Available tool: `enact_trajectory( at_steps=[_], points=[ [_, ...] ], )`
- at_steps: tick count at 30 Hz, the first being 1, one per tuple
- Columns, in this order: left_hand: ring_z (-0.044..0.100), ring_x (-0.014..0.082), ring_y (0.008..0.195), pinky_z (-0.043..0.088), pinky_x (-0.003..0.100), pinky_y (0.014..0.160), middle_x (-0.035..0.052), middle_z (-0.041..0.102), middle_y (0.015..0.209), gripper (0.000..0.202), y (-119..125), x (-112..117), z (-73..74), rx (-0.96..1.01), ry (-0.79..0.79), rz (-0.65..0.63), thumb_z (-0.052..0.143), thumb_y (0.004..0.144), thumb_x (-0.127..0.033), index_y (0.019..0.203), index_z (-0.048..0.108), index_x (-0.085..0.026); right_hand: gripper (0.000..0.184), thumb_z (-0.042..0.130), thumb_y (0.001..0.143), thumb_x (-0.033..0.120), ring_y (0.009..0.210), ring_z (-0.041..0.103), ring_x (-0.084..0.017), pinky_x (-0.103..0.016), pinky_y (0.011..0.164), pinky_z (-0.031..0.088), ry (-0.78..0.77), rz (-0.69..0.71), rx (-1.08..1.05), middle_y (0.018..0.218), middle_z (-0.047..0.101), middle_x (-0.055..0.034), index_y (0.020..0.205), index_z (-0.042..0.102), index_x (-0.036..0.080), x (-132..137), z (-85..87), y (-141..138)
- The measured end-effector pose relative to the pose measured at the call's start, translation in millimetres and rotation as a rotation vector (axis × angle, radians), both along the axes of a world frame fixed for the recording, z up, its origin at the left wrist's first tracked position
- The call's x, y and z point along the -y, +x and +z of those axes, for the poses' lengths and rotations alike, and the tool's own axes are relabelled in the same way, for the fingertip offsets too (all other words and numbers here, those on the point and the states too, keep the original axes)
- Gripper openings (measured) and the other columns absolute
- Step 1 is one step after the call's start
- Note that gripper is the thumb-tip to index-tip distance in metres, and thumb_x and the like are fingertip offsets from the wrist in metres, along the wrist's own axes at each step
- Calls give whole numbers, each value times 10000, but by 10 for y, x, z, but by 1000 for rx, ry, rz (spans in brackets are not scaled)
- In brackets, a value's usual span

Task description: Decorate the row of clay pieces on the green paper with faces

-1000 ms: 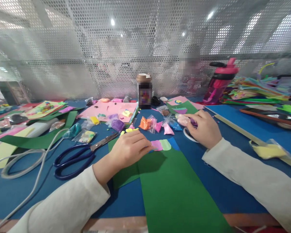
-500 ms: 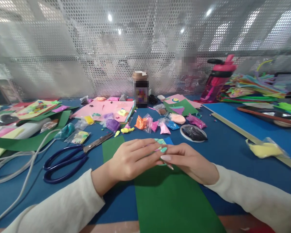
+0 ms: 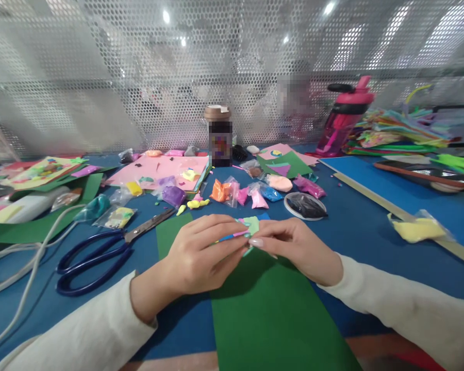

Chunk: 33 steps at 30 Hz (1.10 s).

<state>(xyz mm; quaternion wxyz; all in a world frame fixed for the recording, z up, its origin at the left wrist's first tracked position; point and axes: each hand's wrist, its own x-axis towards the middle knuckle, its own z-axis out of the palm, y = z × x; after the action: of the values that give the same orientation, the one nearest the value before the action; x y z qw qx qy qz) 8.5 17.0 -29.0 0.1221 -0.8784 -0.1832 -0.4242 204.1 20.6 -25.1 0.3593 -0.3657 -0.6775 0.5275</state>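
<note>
My left hand (image 3: 199, 252) and my right hand (image 3: 299, 247) meet fingertip to fingertip over a strip of green paper (image 3: 270, 314). Between them they pinch a small multicoloured piece (image 3: 252, 223), mostly pale green, that looks like modelling clay. A blue and pink streak shows in the gap between my left fingers. Most of the piece is hidden behind the fingers. My right thumb and forefinger close on its right side. Left of my left hand lie scissors (image 3: 96, 257) with dark blue handles, their blades part-way apart.
Bags of coloured clay, such as a purple one (image 3: 173, 196), lie behind my hands. A lidded cup (image 3: 217, 113) and a pink bottle (image 3: 342, 116) stand at the back, before a perforated metal screen (image 3: 170, 93). A white cable (image 3: 42, 252) runs at left; a blue board (image 3: 402, 190) lies at right.
My left fingers have parted slightly, and a blue and pink streak now shows between them. Both hands still meet at the piece. The whole view has shifted a little.
</note>
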Motion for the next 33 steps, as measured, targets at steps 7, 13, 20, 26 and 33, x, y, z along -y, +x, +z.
enact_trajectory(
  at_steps=[7, 13, 20, 26, 33],
  points=[
    [598, 193, 898, 545, 343, 782, 103, 656, 944, 200, -23, -33, -9, -62, -17, 15, 600, 758, -142, 954, 602, -103, 218, 600, 762, 331, 491, 364, -79, -239, 474, 262, -27, 21, -19, 527, 447, 33, 650, 649, 149, -8, -18, 3],
    [619, 151, 804, 556, 295, 737, 67, 673, 880, 118, 14, -22, -28, -62, -30, -1, 603, 784, -177, 894, 611, -135, 239, 583, 773, 341, 483, 331, -76, -237, 457, 243, -54, 118, 65, 518, 423, 34, 669, 649, 136, 27, 18, -19],
    [606, 113, 742, 540, 261, 707, 31, 663, 817, 94, -4, -41, -31, -2, -80, -44, 587, 774, -94, 846, 595, -155, 231, 584, 762, 296, 487, 356, -79, -235, 468, 272, -9, 123, 81, 501, 419, 36, 587, 639, 156, 14, 40, -15],
    [531, 145, 662, 493, 286, 603, 60, 604, 700, 63, -28, -9, 57, -112, -82, -5, 466, 788, -97, 781, 519, -130, 208, 616, 718, 353, 504, 374, -94, -252, 508, 288, -97, -29, 6, 505, 424, 32, 702, 693, 160, -28, -5, 32],
    [538, 129, 606, 493, 262, 587, 38, 597, 633, 153, -43, 22, 99, -198, 36, 47, 451, 835, -156, 705, 532, -147, 231, 607, 718, 347, 491, 362, -97, -258, 496, 260, -76, -82, 48, 488, 413, 31, 722, 700, 136, -81, -15, 53]
  ],
)
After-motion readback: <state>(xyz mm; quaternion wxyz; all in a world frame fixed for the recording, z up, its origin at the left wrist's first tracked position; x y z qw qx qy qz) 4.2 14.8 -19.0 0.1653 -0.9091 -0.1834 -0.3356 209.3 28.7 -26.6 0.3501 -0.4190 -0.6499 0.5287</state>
